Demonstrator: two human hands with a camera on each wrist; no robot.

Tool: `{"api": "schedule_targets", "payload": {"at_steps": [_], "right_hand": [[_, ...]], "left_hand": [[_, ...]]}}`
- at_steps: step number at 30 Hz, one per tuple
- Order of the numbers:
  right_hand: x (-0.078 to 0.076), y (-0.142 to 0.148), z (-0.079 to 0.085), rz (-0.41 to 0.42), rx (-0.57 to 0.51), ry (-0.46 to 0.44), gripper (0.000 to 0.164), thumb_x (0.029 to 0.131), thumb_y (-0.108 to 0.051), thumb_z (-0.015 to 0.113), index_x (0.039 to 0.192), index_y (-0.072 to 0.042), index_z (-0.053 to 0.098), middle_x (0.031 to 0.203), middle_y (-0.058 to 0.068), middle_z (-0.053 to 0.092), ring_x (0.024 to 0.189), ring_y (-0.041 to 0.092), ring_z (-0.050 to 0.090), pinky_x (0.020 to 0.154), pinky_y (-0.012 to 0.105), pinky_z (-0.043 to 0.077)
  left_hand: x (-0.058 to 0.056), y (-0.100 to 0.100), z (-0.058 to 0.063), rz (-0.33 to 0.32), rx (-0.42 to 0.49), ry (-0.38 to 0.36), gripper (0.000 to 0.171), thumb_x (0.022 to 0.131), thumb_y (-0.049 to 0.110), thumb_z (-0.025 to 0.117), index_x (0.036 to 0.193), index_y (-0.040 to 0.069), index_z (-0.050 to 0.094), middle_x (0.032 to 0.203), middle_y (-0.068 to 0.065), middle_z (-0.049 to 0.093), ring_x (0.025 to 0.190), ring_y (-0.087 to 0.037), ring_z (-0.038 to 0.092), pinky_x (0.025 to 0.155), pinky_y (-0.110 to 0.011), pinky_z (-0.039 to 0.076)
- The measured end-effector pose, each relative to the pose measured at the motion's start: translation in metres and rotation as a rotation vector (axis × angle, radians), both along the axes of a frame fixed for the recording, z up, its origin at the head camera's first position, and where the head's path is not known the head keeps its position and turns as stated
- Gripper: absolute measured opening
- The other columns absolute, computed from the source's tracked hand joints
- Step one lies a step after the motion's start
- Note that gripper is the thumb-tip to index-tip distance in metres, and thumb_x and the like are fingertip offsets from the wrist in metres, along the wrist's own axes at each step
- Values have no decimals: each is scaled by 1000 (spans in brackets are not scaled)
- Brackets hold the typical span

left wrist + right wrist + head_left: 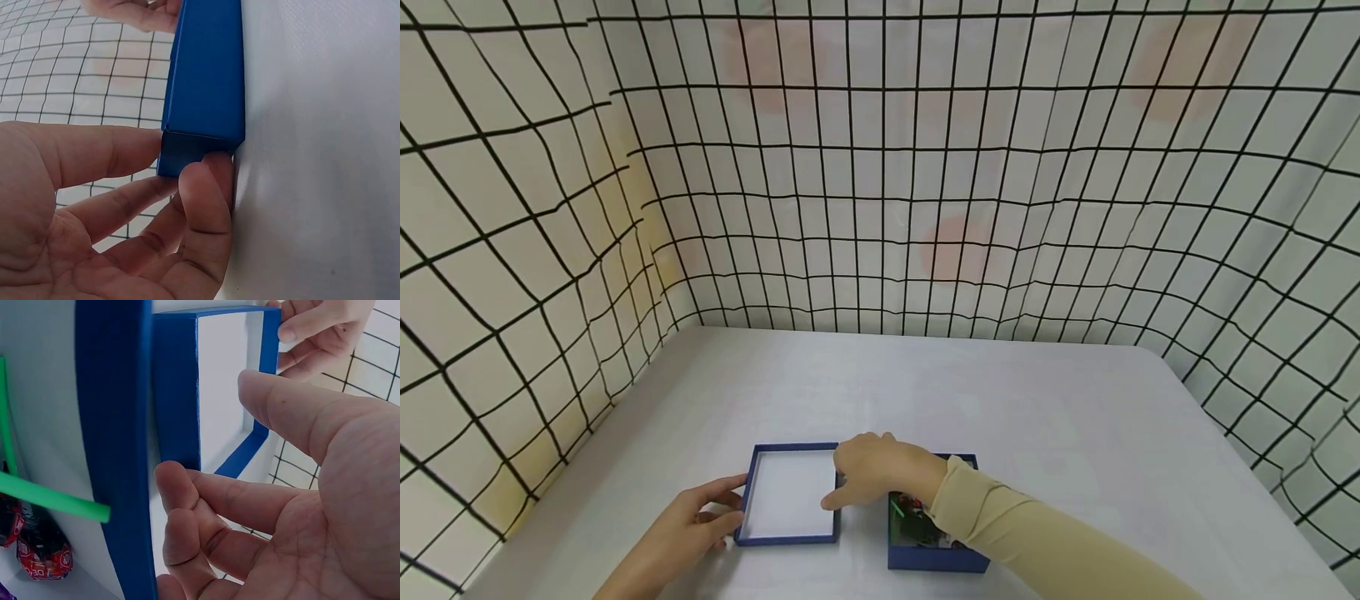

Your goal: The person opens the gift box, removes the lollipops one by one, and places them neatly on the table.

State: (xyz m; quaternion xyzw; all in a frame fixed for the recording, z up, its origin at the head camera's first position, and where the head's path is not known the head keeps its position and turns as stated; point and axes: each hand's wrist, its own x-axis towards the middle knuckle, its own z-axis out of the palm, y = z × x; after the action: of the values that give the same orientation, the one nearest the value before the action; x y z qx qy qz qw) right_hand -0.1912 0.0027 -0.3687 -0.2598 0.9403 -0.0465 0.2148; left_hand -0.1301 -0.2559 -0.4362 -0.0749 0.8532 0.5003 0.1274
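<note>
A shallow blue box lid point(786, 540) with a white inside lies hollow side up on the table. At its left side is my left hand point(703, 515); in the left wrist view its thumb and curled fingers point(203, 200) grip the lid's end. My right hand point(876, 471) reaches across to the lid's right side. In the right wrist view its fingers are spread, the thumb over the white inside and a fingertip point(172, 478) at the outer wall's corner. The right forearm passes over a deeper blue box point(936, 560), hiding part of its contents.
Inside the deeper box are red-and-black wrapped items point(44, 556) and a bright green stick point(56, 497). White cloth covers the table point(1000, 400). A black grid net point(880, 175) stands along the back and both sides.
</note>
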Motion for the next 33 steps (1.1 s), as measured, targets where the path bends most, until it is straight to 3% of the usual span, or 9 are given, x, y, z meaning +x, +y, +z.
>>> {"api": "schedule_targets", "payload": {"at_steps": [9,15,19,23,27,29,33], "right_hand": [[-1,0,-1,5,-1,6,45,96,-56,77,112,-14,77,102,-5,76,84,12,60,97,47,50],[-2,4,-1,-7,-49,-11,42,96,-53,77,114,-14,79,108,-4,78,97,15,68,106,54,51],[-3,11,3,-3,-111,-23,39,97,-51,77,114,-16,82,110,-6,78,102,14,69,105,53,53],[-3,22,10,4,-210,-43,41,98,-49,76,121,-15,81,105,-8,77,95,9,66,97,46,55],[-2,36,20,20,-313,-54,43,101,-45,74,129,-13,79,106,-6,76,93,10,63,84,37,55],[-2,43,25,33,-352,-47,43,102,-42,73,131,-11,77,108,-4,76,95,12,62,82,34,54],[2,60,32,43,-417,-29,42,104,-40,70,133,-10,76,108,-5,74,107,17,64,93,39,56]], "left_hand": [[-3,3,-1,7,-38,-5,53,98,-1,69,150,0,58,115,-11,69,82,-19,63,66,-29,54],[-4,4,-2,-4,-74,6,52,99,0,70,150,0,58,114,-11,70,82,-19,63,65,-29,54],[-3,3,-1,-19,-93,24,53,98,1,71,149,1,59,113,-10,71,84,-19,64,67,-30,55],[1,-2,8,-57,-166,70,56,98,9,75,152,8,58,118,-6,73,97,-19,71,79,-35,60],[8,-7,22,-92,-252,168,60,100,18,77,155,13,55,124,-5,73,109,-20,74,90,-42,62],[12,-7,28,-103,-271,212,60,101,22,77,155,15,55,124,-5,73,109,-18,73,90,-38,62],[19,2,38,-128,-271,270,59,101,27,78,154,16,56,124,-4,72,105,-11,72,84,-26,60]]}}
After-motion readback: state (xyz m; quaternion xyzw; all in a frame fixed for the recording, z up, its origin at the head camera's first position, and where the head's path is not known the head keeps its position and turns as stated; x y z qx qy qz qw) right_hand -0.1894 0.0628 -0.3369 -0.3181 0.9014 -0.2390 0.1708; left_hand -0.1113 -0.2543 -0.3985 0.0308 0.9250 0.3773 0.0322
